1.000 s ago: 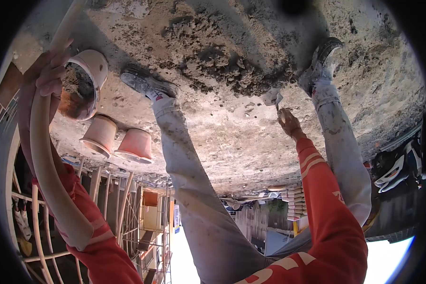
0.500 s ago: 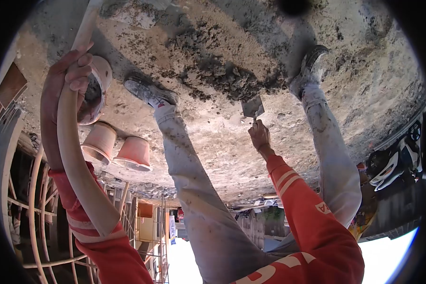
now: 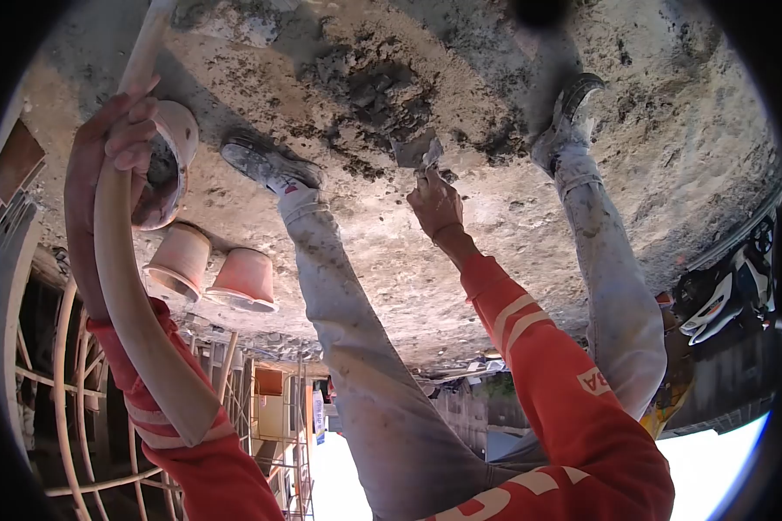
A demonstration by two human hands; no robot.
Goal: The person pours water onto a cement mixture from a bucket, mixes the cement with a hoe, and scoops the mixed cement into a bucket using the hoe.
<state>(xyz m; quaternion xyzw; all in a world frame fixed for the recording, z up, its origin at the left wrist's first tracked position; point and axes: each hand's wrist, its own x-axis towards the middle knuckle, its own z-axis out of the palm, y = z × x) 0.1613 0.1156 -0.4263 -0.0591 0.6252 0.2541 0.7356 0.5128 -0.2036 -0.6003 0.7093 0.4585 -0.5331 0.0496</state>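
On the left, my left hand (image 3: 117, 135) is wrapped around a long pale wooden handle (image 3: 135, 252), which runs along my forearm. The handle's far end leaves the frame at the top, so the tool's head is hidden. My right hand (image 3: 437, 207) grips a trowel (image 3: 414, 149), its flat blade low over the ground and touching or close to the edge of a grey wet mortar patch (image 3: 387, 91). A mortar-smeared bucket (image 3: 182, 130) stands just beside my left hand, partly covered by it.
Two pinkish buckets (image 3: 181, 252) (image 3: 245, 276) stand near my left foot (image 3: 269, 165). My right foot (image 3: 569, 122) is planted across from it. Bamboo poles (image 3: 65, 382) and scaffolding are at lower left. A parked motorbike (image 3: 725, 300) is at the right.
My right hand has moved the trowel left and slightly up. The dark mortar heap near the blade is gone from its former spot, and dark mortar now lies farther up-left. My left hand has shifted slightly left.
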